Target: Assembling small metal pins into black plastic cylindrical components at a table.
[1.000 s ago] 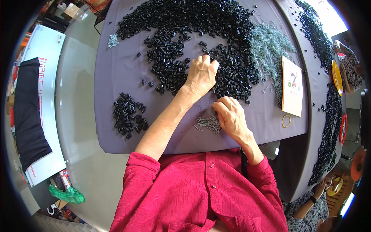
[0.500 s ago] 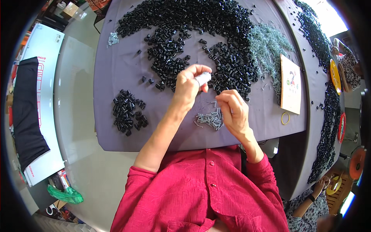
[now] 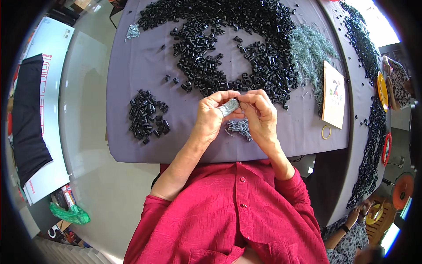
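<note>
My left hand (image 3: 209,118) and my right hand (image 3: 262,118) meet over the table, fingertips touching. A pale grey wrapping (image 3: 229,108) covers one digit of my left hand, probably the thumb. At its tip, a small black plastic piece (image 3: 238,103) shows partly between the fingers of both hands. My right fingers are pinched together against it; anything else inside them is hidden. Just below the hands lies a small heap of silvery screws (image 3: 239,127), partly covered by my right hand. Beyond my fingers spreads a large pile of black plastic pieces (image 3: 198,57).
A smaller heap of black pieces (image 3: 144,115) lies at left. Many loose screws (image 3: 311,50) spread at right, beside a booklet (image 3: 334,94) and a yellow rubber band (image 3: 322,133). A few screws (image 3: 132,31) lie far left. Another person's hand (image 3: 353,216) shows at lower right.
My right hand has moved up and left from beside the screw heap to meet my left hand. A black piece now shows at the left fingertips. The whole view has shifted slightly.
</note>
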Available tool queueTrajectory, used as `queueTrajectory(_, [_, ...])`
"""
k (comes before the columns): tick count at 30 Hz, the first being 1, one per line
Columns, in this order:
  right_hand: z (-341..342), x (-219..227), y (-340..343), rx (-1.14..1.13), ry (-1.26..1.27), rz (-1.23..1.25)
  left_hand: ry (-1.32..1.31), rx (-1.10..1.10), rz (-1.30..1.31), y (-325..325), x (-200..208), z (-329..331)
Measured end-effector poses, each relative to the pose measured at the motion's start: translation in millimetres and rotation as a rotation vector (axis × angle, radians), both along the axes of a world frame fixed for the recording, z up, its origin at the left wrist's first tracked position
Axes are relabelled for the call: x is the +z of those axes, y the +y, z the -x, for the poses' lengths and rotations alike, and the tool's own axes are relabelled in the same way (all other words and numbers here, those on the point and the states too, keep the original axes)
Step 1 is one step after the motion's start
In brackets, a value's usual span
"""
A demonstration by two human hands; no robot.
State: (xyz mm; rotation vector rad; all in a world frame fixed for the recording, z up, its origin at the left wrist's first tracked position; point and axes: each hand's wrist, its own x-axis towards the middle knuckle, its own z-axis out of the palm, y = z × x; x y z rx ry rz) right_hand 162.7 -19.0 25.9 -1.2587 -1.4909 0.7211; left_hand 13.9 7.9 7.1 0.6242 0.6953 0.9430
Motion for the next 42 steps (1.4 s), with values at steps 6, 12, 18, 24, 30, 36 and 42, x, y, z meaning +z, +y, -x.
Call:
queueTrajectory(6, [-1,-2,-2,0.014,0.158,0.083,-0.009,0.076,0.014,-5,5,5])
queueTrajectory(12, [7,2,-2,-0.011,0.092,0.044,0.012,0.081,-0.022,-6,3,7])
queueTrajectory(18, [4,7,1,0.0,-0.133,-0.101,0.105,0.079,-0.061,-7,3,6])
queueTrajectory(24, [2,10,0,0.074,-0.328,-0.122,0.265,0.066,-0.13,-11,-2,9])
queueTrajectory(30, [7,6,3,0.148,-0.172,0.076,0.31,0.066,-0.164,-16,-10,17])
queueTrajectory(36, [32,2,18,0.225,-0.142,0.069,0.305,0.217,-0.105,-24,-15,43])
queueTrajectory(42, [56,0,50,0.311,-0.331,-0.061,0.369,0.354,-0.084,-28,-18,73])
